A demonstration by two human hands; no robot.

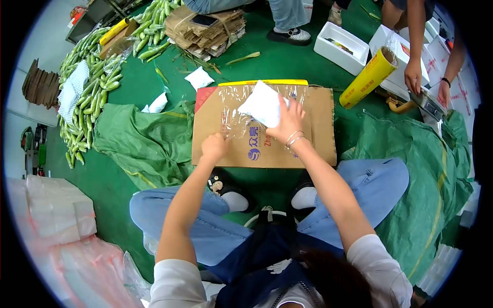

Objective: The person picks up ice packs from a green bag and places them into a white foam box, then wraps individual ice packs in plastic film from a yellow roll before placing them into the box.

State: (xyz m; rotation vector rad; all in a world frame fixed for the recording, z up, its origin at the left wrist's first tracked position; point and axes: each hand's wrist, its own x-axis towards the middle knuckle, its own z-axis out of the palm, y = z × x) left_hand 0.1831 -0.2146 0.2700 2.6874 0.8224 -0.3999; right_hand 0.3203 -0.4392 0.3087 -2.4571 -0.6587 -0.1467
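A flattened cardboard sheet with blue and red print lies on the floor in front of my knees. Clear plastic film is spread over its middle. At the film's lower left corner, my left hand is closed, apparently pinching its edge. My right hand grips a white pillow-shaped packet above the film, fingers along its right side. Past the far edge lies a similar white packet, with another white packet further left, near the green sack.
Green woven sacks flank the cardboard. Many long green vegetables are piled at the left. Stacked cardboard with a phone stands ahead. To the right are a white foam box, a yellow roll and a co-worker's hands.
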